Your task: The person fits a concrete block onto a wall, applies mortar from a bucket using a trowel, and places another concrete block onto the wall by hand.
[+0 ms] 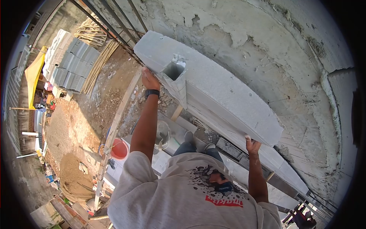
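A long pale-grey aerated concrete block [213, 86] lies along the top of a block wall [225, 124], close to the rough plastered wall. My left hand [150, 79], with a dark band on the wrist, is closed around the block's left end; some fingers are hidden by it. At its right end, my right hand [252, 145] grips the lower edge, thumb tip showing. Between my hands, a hollow square opening [174, 70] with pale edges juts out from the near side of the block, nearer my left hand.
The rough plastered wall [248, 45] rises behind the block. Steel bars [110, 17] stand at upper left. Below me are a red bucket [119, 148], a clear bucket [163, 133] and a timber rail [114, 129]. Stacked blocks [72, 61] and a sand heap [76, 171] lie on the ground.
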`<state>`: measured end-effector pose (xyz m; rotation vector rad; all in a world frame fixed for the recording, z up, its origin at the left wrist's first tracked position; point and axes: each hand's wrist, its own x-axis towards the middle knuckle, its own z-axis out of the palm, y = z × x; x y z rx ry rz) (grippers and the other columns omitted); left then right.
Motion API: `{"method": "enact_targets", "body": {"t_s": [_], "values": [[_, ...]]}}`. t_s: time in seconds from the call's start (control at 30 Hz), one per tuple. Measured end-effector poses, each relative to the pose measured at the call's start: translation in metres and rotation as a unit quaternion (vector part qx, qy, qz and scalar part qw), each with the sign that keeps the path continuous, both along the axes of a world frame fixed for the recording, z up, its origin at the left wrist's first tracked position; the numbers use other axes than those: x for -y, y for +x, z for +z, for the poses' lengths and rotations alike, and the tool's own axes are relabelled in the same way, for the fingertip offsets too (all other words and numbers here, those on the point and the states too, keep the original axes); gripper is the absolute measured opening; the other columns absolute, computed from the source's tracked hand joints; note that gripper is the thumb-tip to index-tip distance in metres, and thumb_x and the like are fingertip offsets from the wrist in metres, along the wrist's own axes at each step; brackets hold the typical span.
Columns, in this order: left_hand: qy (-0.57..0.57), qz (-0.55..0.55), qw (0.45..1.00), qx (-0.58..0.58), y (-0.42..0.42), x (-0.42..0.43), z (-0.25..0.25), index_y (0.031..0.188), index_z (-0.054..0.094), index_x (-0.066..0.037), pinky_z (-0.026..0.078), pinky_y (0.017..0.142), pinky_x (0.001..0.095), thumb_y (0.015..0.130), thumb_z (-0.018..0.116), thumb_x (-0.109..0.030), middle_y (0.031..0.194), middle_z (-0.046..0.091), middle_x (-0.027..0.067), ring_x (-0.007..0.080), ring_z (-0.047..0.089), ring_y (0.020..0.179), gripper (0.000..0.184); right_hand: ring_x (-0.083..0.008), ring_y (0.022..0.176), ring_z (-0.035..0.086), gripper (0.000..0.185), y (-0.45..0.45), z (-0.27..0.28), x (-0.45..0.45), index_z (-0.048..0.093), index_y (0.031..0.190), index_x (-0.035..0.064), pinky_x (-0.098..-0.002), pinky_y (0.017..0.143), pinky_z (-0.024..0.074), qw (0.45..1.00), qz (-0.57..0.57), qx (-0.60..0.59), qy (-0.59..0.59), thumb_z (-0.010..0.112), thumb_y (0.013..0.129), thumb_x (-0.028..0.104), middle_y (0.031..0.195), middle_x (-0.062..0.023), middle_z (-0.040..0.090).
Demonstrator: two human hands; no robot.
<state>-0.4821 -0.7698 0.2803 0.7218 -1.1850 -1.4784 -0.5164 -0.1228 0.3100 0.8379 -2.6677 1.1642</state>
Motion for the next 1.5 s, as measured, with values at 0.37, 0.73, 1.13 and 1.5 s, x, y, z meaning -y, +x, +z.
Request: {"method": "enact_targets", "body": {"t_s": [0.37,0.73,1.13,1.5], "values": [[-0.07,0.027,0.995,0.069,0.005,0.003,-0.01,0.112,0.062,0.007,0.05,0.08,0.038,0.108,0.033,-0.046,0.097,0.069,0.0193,0.0283,0.065,0.089,0.061,-0.0425,0.117,0.057,0.066,-0.002,-0.015,-0.014,0.054,0.131,-0.0062,-0.0497,0.106,0.0409,0.948,0.035,-0.265,0.171,0.076,0.089,0.04,0.128,-0.0243,0.06],[-0.073,0.036,0.992,0.094,0.003,-0.002,0.004,0.109,0.064,0.004,0.05,0.074,0.0399,0.108,0.034,-0.043,0.088,0.069,0.0215,0.0326,0.066,0.081,0.056,-0.0462,0.119,0.054,0.066,-0.003,-0.021,-0.012,0.053,0.132,-0.0071,-0.053,0.11,0.0361,0.932,0.032,-0.32,0.164,0.076,0.09,0.039,0.128,-0.0263,0.058],[-0.149,0.077,0.95,0.262,0.012,-0.039,0.079,0.1,0.06,0.003,0.047,0.077,0.0412,0.108,0.037,-0.039,0.088,0.065,0.0206,0.0343,0.062,0.082,0.049,-0.0414,0.124,0.052,0.067,-0.01,-0.02,-0.015,0.05,0.134,-0.007,-0.0505,0.11,0.0354,0.998,0.03,-0.05,0.028,0.076,0.089,0.035,0.134,-0.0264,0.055],[-0.178,0.039,0.959,0.215,0.015,0.003,-0.006,0.115,0.063,0.006,0.047,0.09,0.0447,0.107,0.037,-0.037,0.111,0.067,0.0254,0.0407,0.063,0.103,0.051,-0.0346,0.118,0.055,0.069,0.002,0.019,0.023,0.051,0.133,-0.0068,-0.0454,0.105,0.0391,0.99,-0.017,0.075,-0.116,0.081,0.083,0.032,0.129,-0.0218,0.059]]}}
